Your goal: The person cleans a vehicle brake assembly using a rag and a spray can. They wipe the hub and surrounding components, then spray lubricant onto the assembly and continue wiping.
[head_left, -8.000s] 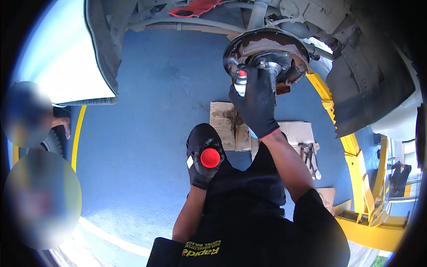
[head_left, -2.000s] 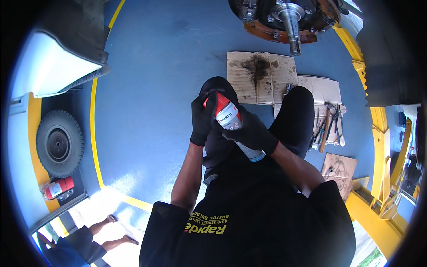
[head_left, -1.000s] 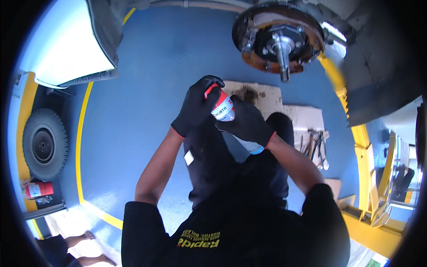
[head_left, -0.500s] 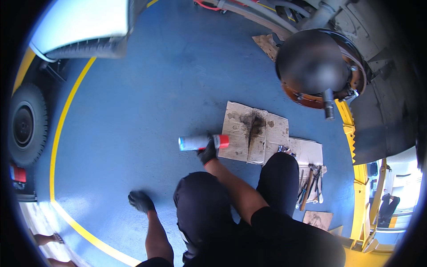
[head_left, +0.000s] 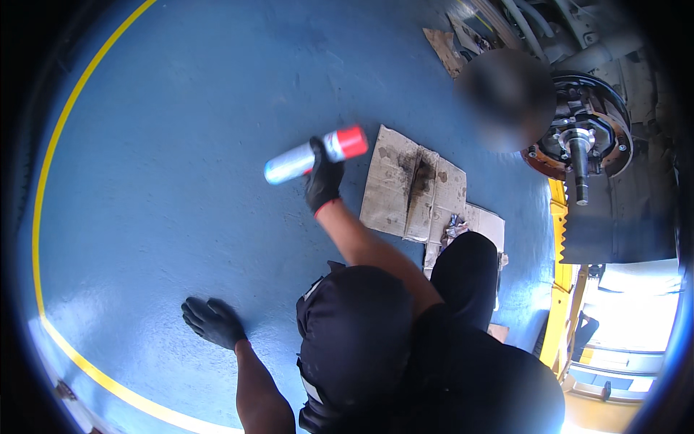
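Note:
In a dark work glove, my right hand (head_left: 324, 177) is wrapped round a spray can (head_left: 292, 163), white and pale blue with a red cap end. The can lies across the palm, tilted, its red end up and to the right. It is above the blue floor, just left of a stained cardboard sheet (head_left: 386, 184). My left hand (head_left: 215, 322), gloved as well, is low at the left with its fingers stretched out and holding nothing. Whether it touches the floor I cannot tell.
At upper right, a vehicle's brake assembly (head_left: 606, 130) with an axle stub (head_left: 580, 170) stands exposed. A blurred dark round shape (head_left: 506, 99) is beside it. Yellow metal framework (head_left: 561, 267) rises at the right. A crumpled rag (head_left: 454, 228) lies by my knee. A yellow line (head_left: 45, 188) curves along the left.
My right hand has carried the spray can up and to the left, tilting it more. The left hand's fingers have spread out. The whole view has shifted, and the tools on the cardboard are now hidden.

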Motion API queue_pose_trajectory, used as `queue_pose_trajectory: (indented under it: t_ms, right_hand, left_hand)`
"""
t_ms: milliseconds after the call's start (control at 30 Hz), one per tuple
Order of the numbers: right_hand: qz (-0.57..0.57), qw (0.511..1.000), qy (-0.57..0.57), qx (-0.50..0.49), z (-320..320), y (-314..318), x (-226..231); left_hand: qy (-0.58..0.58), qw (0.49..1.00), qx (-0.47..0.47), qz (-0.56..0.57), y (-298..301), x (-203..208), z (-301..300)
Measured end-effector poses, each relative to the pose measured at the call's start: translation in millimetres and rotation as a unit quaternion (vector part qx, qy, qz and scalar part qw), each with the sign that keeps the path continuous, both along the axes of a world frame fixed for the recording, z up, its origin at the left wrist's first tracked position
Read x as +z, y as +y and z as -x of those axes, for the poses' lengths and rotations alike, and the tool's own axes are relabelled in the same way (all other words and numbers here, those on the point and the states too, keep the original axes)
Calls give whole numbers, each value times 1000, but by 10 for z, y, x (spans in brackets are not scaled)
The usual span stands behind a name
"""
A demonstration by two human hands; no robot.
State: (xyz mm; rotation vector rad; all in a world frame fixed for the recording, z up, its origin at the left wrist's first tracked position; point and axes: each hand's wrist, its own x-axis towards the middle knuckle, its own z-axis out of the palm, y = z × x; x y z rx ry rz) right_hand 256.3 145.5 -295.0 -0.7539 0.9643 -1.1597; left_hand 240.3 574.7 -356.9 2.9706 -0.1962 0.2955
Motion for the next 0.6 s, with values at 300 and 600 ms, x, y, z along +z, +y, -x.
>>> queue_pose_trajectory:
  t_ms: [300, 600]
  right_hand:
    - [284, 901, 325, 42, 627, -1454, 223]
    - [393, 365, 635, 556, 1551, -2068, 683]
  left_hand:
    - [-25, 999, -47, 14, -39, -151, 6]
    - [66, 997, -18, 19, -147, 87, 200]
